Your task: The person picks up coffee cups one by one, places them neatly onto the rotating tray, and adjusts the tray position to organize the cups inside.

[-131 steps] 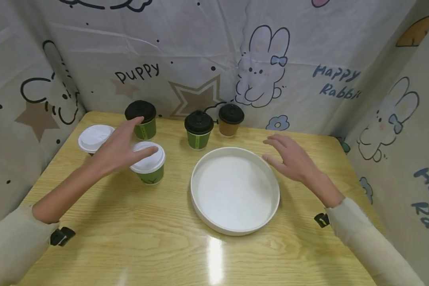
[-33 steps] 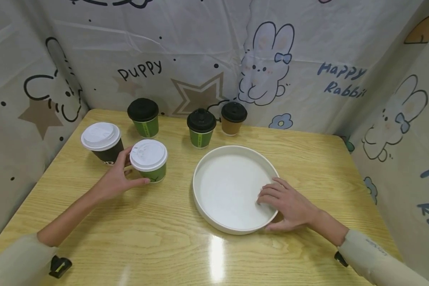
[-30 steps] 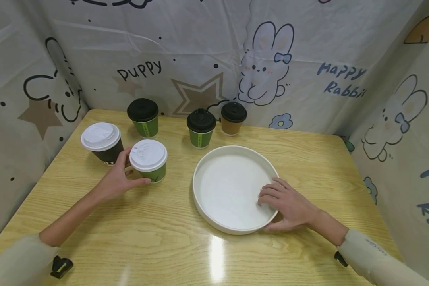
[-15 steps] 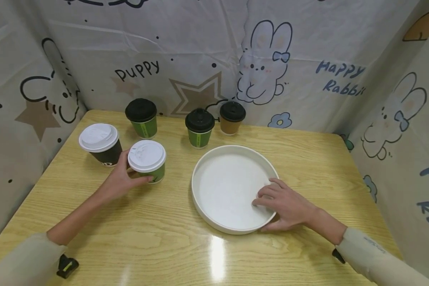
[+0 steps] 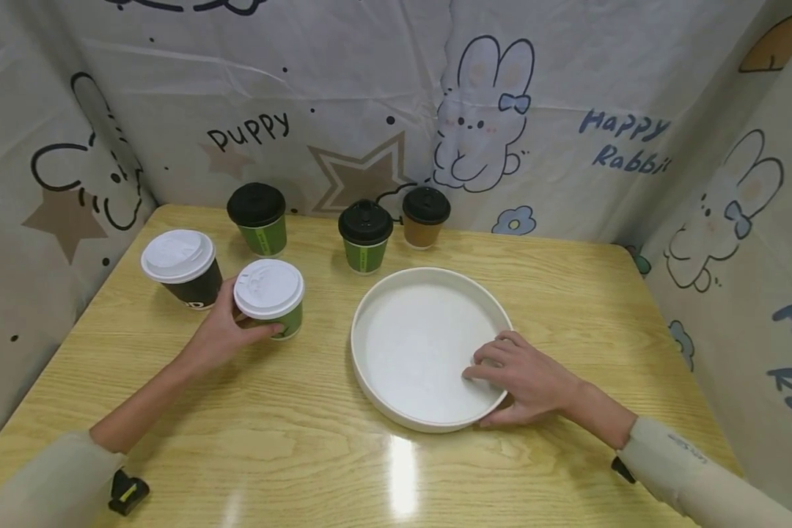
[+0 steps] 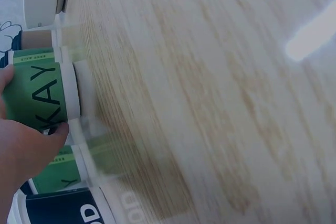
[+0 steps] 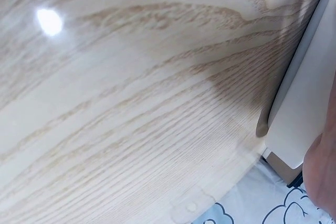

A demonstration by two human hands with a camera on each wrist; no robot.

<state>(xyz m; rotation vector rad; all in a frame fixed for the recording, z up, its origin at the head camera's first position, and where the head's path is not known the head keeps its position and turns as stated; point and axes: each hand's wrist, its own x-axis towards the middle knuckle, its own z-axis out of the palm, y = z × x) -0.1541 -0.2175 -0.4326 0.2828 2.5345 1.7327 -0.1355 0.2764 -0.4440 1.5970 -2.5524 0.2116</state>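
My left hand [image 5: 221, 330] holds a green paper cup [image 5: 290, 323] with a white lid [image 5: 268, 288], thumb across its front and fingers behind it. In the left wrist view the cup [image 6: 39, 93] shows the letters "KAY", its base close over the wooden table. At the right side of the round white tray [image 5: 429, 426], my right hand [image 5: 534, 381] grips the rim, fingers inside and thumb outside. In the right wrist view only part of that hand [image 7: 320, 171] shows against the tray's outer wall [image 7: 299, 124].
A dark cup [image 5: 198, 287] with a white lid stands left of the held cup. Behind are two green cups, one at left [image 5: 264, 236] and one at centre [image 5: 364, 254], and a brown cup [image 5: 422, 233], all black-lidded. Printed cloth [image 5: 567, 183] encloses the table.
Both hands were apart and raised at first; the left came down round the green cup, the right onto the tray rim. Over the last second the left thumb has slid further across the cup.
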